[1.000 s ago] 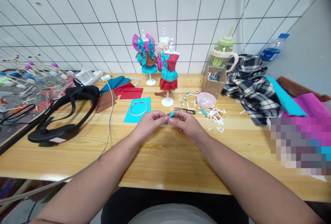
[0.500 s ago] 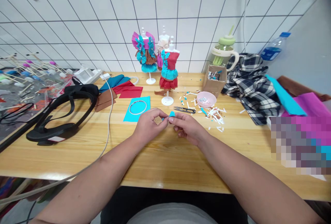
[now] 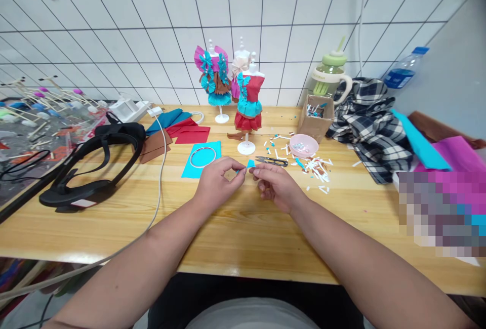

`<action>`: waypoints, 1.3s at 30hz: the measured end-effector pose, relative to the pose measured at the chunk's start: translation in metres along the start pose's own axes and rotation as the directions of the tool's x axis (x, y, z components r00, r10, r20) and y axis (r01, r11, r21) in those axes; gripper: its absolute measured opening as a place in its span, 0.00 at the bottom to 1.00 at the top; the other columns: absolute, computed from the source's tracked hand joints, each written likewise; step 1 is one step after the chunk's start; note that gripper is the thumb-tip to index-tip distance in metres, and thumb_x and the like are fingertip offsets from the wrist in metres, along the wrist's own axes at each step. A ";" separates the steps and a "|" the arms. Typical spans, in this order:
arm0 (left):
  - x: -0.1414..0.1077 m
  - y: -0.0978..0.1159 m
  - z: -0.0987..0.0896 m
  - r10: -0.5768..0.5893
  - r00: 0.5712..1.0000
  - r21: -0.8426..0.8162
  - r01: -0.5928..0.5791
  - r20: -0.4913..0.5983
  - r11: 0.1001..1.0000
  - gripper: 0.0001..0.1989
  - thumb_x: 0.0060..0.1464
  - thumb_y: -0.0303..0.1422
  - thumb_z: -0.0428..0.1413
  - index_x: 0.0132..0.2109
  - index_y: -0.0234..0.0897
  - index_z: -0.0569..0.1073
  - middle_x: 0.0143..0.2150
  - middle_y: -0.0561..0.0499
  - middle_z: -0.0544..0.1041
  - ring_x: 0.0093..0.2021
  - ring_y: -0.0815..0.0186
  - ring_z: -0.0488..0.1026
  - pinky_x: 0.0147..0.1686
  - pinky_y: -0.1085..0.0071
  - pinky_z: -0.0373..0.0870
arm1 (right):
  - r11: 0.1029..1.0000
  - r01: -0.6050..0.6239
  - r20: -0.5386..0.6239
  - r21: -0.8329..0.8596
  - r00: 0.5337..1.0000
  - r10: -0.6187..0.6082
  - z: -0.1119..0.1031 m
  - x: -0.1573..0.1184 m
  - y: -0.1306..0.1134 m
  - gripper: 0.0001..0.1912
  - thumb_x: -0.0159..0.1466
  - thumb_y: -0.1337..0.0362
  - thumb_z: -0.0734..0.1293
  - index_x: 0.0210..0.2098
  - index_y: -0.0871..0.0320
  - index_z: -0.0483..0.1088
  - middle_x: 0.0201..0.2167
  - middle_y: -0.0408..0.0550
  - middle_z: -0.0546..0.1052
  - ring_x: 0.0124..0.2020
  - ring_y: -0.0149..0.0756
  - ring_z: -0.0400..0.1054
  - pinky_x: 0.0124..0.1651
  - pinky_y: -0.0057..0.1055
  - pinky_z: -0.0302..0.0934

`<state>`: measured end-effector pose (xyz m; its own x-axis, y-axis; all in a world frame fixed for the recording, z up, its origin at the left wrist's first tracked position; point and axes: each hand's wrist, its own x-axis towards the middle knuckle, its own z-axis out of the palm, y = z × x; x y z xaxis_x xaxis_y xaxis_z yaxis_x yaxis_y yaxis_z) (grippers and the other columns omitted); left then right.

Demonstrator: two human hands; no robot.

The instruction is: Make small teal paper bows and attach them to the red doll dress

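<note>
A small piece of turquoise crepe paper point(image 3: 251, 164) shows between the fingertips of my two hands, above the table. My left hand point(image 3: 219, 181) pinches it between thumb and forefinger, with a bit of turquoise at the fingertips. On the other side my right hand point(image 3: 276, 183) is closed in a pinch at the paper's edge, its other fingers curled; its exact grip is partly hidden. Just beyond the hands lie black thread snips point(image 3: 272, 161). A silvery ring point(image 3: 202, 149) rests on a turquoise sheet point(image 3: 188, 171) to the left.
Small dress forms point(image 3: 248, 88) in paper dresses stand at the back. Right of them are a pink bowl point(image 3: 304, 153), white scraps point(image 3: 318, 171), a cardboard box point(image 3: 316, 125) and a plaid cloth point(image 3: 359, 111). A black headset point(image 3: 76, 192) and white cable point(image 3: 161, 179) lie left.
My fingertips have drawn slightly apart, the right ones shifting a little to the right. More of the turquoise paper now shows between them.
</note>
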<state>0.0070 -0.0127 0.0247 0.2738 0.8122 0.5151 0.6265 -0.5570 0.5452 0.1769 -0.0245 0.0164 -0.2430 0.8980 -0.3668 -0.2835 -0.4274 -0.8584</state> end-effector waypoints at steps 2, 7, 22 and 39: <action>0.000 -0.002 0.001 0.028 1.000 0.037 -0.028 -0.008 0.999 0.04 0.53 0.31 0.56 0.31 0.38 0.74 0.30 0.52 0.79 0.33 0.66 0.74 0.36 0.70 0.69 | 1.000 -0.022 0.033 0.016 0.999 0.022 0.001 -0.002 -0.001 0.14 0.49 0.58 0.74 0.33 0.57 0.73 0.29 0.38 0.67 0.20 0.20 0.57 0.18 0.21 0.58; -0.002 -0.004 0.003 0.087 0.996 0.094 -0.086 -0.008 0.992 0.04 0.52 0.31 0.56 0.31 0.38 0.74 0.30 0.53 0.79 0.32 0.67 0.74 0.34 0.71 0.68 | 1.000 -0.021 0.035 0.005 0.999 0.021 0.002 -0.001 0.001 0.17 0.46 0.56 0.76 0.31 0.58 0.72 0.27 0.38 0.67 0.21 0.20 0.55 0.20 0.20 0.58; 0.004 -0.002 -0.003 -0.223 0.945 -0.354 0.298 0.239 0.886 0.09 0.49 0.37 0.61 0.32 0.35 0.78 0.32 0.48 0.81 0.34 0.64 0.76 0.38 0.70 0.71 | 0.981 0.135 -0.029 -0.136 0.990 -0.141 0.002 0.000 0.003 0.21 0.46 0.58 0.75 0.36 0.55 0.67 0.24 0.35 0.65 0.19 0.22 0.55 0.16 0.19 0.54; 0.008 -0.013 -0.005 -0.262 0.859 -0.363 0.436 0.439 0.824 0.12 0.48 0.41 0.60 0.32 0.35 0.77 0.32 0.50 0.79 0.34 0.64 0.74 0.37 0.70 0.67 | 0.924 0.218 0.145 -0.314 0.973 -0.181 -0.009 -0.001 -0.007 0.25 0.49 0.56 0.74 0.46 0.53 0.69 0.37 0.44 0.71 0.30 0.29 0.66 0.20 0.23 0.65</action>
<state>-0.0024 0.0002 0.0256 0.3920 0.9199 0.0095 0.3707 -0.1674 0.9136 0.1875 -0.0217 0.0194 -0.3193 0.9357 -0.1500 -0.0240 -0.1662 -0.9858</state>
